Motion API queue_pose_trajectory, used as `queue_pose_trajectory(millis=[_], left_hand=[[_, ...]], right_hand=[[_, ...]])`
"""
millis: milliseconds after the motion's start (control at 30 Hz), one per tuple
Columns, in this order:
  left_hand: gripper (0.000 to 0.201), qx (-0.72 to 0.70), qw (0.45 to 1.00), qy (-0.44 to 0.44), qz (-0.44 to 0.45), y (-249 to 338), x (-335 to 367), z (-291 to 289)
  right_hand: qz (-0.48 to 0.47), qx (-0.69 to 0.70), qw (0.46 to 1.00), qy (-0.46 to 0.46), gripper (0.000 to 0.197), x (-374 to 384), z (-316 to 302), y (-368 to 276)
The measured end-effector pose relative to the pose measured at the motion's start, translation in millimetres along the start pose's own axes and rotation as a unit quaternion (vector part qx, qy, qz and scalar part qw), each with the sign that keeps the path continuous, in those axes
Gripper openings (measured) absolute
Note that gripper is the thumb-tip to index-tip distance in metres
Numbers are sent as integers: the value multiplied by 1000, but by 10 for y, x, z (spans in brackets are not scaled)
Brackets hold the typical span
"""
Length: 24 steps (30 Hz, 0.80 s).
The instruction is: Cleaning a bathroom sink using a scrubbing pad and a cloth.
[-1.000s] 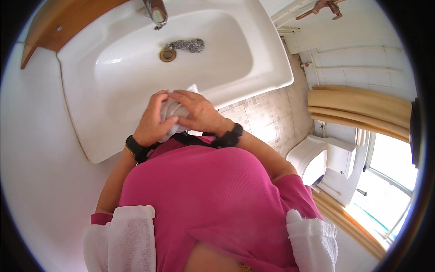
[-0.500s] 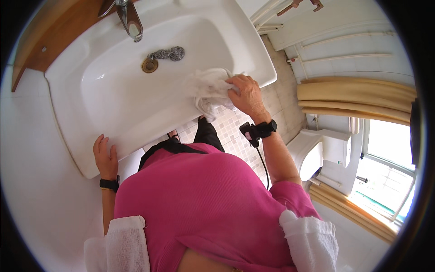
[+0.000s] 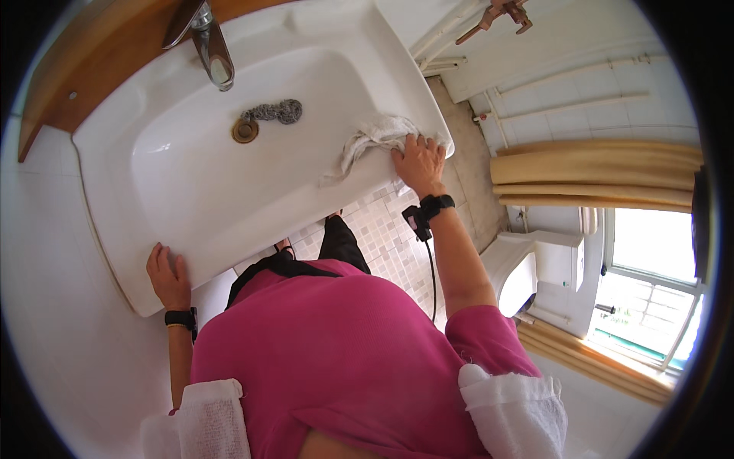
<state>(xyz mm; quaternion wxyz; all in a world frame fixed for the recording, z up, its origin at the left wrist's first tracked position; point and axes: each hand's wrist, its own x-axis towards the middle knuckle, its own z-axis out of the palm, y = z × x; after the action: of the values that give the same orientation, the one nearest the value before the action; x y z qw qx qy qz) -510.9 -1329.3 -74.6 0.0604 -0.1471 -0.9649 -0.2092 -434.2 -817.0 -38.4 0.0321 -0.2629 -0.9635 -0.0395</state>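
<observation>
A white washbasin [image 3: 229, 229] spreads across the upper left. At its right front corner my right hand [image 3: 422, 164] presses a thin white cloth [image 3: 375, 136] against the rim, fingers bent over it. Part of the cloth trails leftward along the basin's front rim and inner slope, and some lies hidden under my palm. My left hand [image 3: 169, 277] rests on the front left rim, its fingers apart and holding nothing. Inside the basin, a grey metal scouring pad [image 3: 283, 112] lies beside the brass-coloured drain [image 3: 245, 130].
A chrome tap [image 3: 214, 53] stands at the back of the basin, against a wooden ledge [image 3: 84, 73]. Off to the right are a toilet [image 3: 527, 264], yellow curtains [image 3: 589, 174] and a window. A cable [image 3: 433, 283] hangs from the device on my right wrist.
My right hand has moved a little toward the basin's right front corner. The cloth, bunched and blurred before, now lies flatter on the rim. My left hand stays on the front left rim.
</observation>
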Motion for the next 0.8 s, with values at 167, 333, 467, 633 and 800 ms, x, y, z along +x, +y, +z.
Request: queue_pose_trajectory(millis=[167,333,467,633,800], left_hand=[[30,15,1000,2,-5,15,-4,-21],[30,28,999,12,-12,55,14,-36],[30,38,999,21,-18,82,-6,-43],[30,34,998,40,-24,120,-24,-45],[31,40,997,48,-36,117,-23,-40]], right_hand=[[-47,17,999,21,30,-92,13,37],[-76,32,996,27,36,-97,-29,36],[-79,6,997,18,39,52,26,61],[-57,7,994,-93,55,77,11,-3],[-78,36,988,-128,64,102,40,85]])
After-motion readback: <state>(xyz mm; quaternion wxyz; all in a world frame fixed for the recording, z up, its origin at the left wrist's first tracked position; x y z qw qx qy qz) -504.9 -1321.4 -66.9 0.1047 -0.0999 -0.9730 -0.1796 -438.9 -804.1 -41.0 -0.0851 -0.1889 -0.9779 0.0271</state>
